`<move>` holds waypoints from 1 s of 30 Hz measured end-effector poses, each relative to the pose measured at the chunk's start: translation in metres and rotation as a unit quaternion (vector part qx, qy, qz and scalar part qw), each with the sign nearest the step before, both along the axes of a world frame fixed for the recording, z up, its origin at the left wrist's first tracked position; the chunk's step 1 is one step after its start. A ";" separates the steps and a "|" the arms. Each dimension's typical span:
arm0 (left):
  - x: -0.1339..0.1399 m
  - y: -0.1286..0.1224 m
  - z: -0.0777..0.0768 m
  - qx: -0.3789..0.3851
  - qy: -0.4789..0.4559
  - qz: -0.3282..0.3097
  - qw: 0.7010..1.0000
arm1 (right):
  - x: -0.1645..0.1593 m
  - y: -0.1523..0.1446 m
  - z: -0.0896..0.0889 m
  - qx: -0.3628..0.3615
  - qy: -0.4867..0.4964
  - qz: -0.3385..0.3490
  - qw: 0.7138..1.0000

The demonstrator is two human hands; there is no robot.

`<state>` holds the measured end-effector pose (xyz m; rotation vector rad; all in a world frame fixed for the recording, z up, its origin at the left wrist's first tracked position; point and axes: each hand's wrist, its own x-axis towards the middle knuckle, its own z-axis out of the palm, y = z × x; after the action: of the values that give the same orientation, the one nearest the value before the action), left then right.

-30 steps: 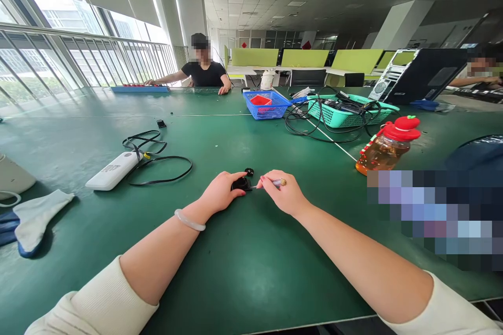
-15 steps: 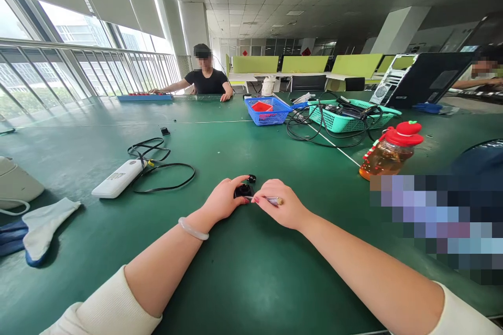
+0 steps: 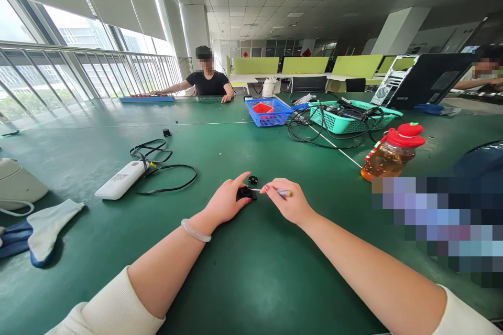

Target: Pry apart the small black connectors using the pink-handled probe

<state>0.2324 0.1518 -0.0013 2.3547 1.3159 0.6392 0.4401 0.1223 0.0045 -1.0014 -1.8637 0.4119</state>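
My left hand rests on the green table with its thumb against the near side of a small black part. Its index finger is lifted off, and the other fingers are mostly hidden. In my right hand is a slim screwdriver with a pale handle and a brownish end, pinched between thumb and fingers. Its thin metal shaft points left, and the tip is at the top of the black part; whether it touches cannot be made out. A round black piece lies just beyond.
Left lie a white power bank with a black cable and a white-blue glove. Beyond are a blue basket and a green basket of cables. A red-lidded bottle stands right. A person sits across the table.
My left index finger has lifted from near the round piece. My right hand has shifted slightly right with the screwdriver, and more of the shaft and black part shows.
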 end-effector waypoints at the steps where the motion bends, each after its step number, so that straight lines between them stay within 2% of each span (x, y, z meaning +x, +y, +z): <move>1: 0.000 0.000 0.000 0.008 -0.004 -0.003 1.000 | 0.000 0.000 0.001 -0.005 0.001 -0.001 1.000; 4: 0.000 -0.001 0.000 0.026 -0.018 -0.005 0.999 | -0.001 -0.003 0.003 -0.010 0.012 -0.003 1.000; 7: 0.001 -0.001 0.000 0.033 -0.024 0.013 0.999 | 0.002 -0.005 0.006 0.013 0.064 -0.042 0.997; 10: 0.001 0.001 0.001 0.035 -0.024 0.064 0.997 | 0.007 -0.002 0.006 0.018 0.137 -0.106 0.985; 14: 0.000 0.005 0.002 0.051 0.005 0.139 0.989 | 0.014 0.009 0.000 -0.044 0.157 -0.154 0.974; 19: -0.001 0.003 0.004 0.064 0.093 0.166 0.980 | 0.014 0.017 -0.008 -0.124 0.146 -0.116 0.975; 24: 0.000 -0.002 0.006 0.072 0.142 0.175 0.972 | 0.012 0.015 -0.007 -0.130 0.093 -0.086 0.983; 30: 0.000 -0.002 0.005 0.075 0.144 0.195 0.967 | 0.012 0.013 -0.007 -0.139 0.034 -0.059 0.988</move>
<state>0.2324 0.1496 0.0033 2.3935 1.9540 0.5318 0.4520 0.1358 -0.0024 -1.2614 -1.7066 0.6379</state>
